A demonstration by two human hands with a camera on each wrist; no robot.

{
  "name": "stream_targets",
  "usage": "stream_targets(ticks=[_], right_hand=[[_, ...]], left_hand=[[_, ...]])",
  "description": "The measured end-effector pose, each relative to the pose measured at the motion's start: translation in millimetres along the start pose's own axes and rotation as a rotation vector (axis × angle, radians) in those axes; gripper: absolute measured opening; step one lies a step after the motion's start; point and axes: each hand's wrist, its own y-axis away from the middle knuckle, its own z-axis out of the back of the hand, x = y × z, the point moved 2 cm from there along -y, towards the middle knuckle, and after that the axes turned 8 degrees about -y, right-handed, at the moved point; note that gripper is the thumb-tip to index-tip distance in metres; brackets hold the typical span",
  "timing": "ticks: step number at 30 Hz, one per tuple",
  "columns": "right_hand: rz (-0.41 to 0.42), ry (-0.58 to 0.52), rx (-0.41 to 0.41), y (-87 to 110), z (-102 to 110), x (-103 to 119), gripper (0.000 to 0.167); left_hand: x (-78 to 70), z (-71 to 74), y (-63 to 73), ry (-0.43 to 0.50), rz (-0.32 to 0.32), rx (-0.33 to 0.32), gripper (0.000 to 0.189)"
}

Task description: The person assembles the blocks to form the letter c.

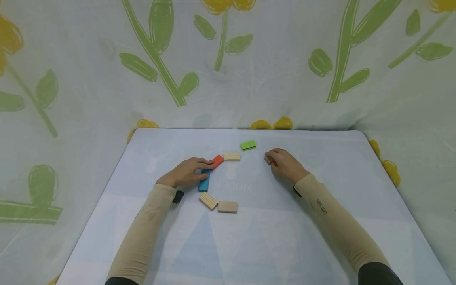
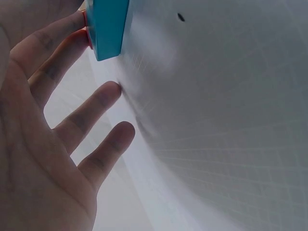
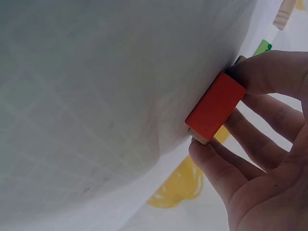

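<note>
My left hand (image 1: 187, 171) reaches over the row of blocks, its fingertips on a red block (image 1: 217, 162) and its thumb at the blue block (image 1: 204, 183). In the left wrist view the blue block (image 2: 107, 30) covers most of the red one, while the two outer fingers spread free. My right hand (image 1: 284, 163) pinches a small wooden block (image 3: 214, 106) by its ends, thumb on one end and fingertip on the other, low over the tabletop. This block shows a red face in the right wrist view, with bare wood along its edge.
A striped wooden block (image 1: 232, 157) adjoins the red one, and a green block (image 1: 248, 145) lies beyond it. Nearer are a tilted striped block (image 1: 208, 200) and a plain wooden block (image 1: 228, 207). Behind the white table (image 1: 303, 245) hangs a flowered cloth (image 1: 270, 79).
</note>
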Motion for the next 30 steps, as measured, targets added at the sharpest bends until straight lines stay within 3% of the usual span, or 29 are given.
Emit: stream_targets(ticks=[15, 24, 30], right_hand=[[0.053, -0.016, -0.049, 0.4, 5, 3, 0.033], [0.185, -0.024, -0.211, -3.2, 8, 8, 0.028], [0.16, -0.022, -0.222, -4.1, 12, 13, 0.035]], left_hand=[[-0.1, 0.6, 2.2, 0.003, -0.022, -0.008, 0.046], [-0.9, 0.2, 3.5, -0.005, -0.035, -0.023, 0.046], [-0.5, -0.2, 3.9, -0.012, -0.039, -0.03, 0.046]])
